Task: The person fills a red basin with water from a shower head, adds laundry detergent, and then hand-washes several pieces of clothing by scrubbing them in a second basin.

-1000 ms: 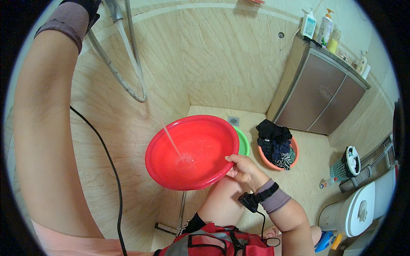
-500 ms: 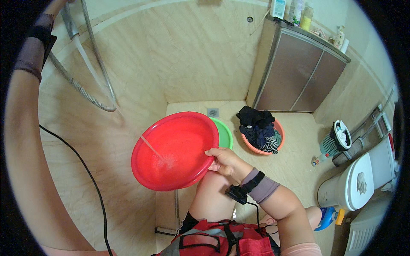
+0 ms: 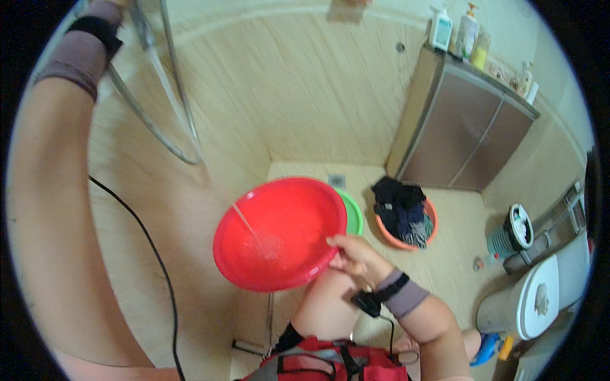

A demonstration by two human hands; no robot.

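A round red plastic basin (image 3: 302, 200) is tilted in front of me, above my bent leg. My right hand (image 3: 352, 255) is closed on its near right rim, thumb on top. A thin stream of water (image 3: 244, 219) runs from a grey spout (image 3: 143, 30) at the upper left and splashes inside the basin. My left arm reaches up beside the spout; its wrist band (image 3: 86, 54) shows, but the fingers are cut off by the top edge. Partly hidden behind the red basin is a green basin (image 3: 354, 213) on the floor.
An orange basin (image 3: 431, 223) heaped with dark clothes (image 3: 401, 206) stands on the floor near a drain (image 3: 337, 182). A cabinet (image 3: 467, 130) carries several bottles. A toilet (image 3: 540, 298) and a basket (image 3: 502, 241) are at the right. A silver hose (image 3: 136, 114) and black cable (image 3: 143, 225) hang left.
The whole view has shifted, so the basin, arms and room appear farther right and lower. My right hand keeps its hold on the rim, and water still runs into the basin.
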